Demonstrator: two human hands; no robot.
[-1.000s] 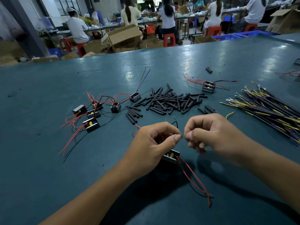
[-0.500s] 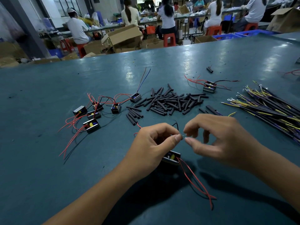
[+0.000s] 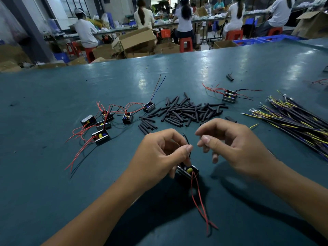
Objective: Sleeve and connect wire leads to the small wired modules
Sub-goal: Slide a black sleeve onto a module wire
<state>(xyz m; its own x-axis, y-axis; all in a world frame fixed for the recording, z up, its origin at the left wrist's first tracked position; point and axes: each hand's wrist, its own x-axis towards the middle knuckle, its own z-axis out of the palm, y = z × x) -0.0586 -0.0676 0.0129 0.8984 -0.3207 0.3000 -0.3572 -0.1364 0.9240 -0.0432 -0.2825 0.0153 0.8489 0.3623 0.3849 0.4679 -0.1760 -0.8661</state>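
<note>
A: Surface and room?
B: Teal worktable, glossy, reflecting overhead light. Past its far edge: cardboard boxes, red stools, seated workers at long benches.

A: Grip?
B: Left hand, fingers curled, thumb and forefinger pinching a thin black lead. Just below that pinch, against its lower fingers, a small module on the table; two red wires trail from it toward the person. Right hand just beside the pinch, not touching; fingers loosely curled, nothing visibly held.

A: Stock?
B: Beyond the grip, black sleeve pile. Far-left, six modules with red leads. Far-right, one module; further right, yellow-and-dark wire bundle.

A: Open room?
B: Bare table left of the grip and nearer the person.
</note>
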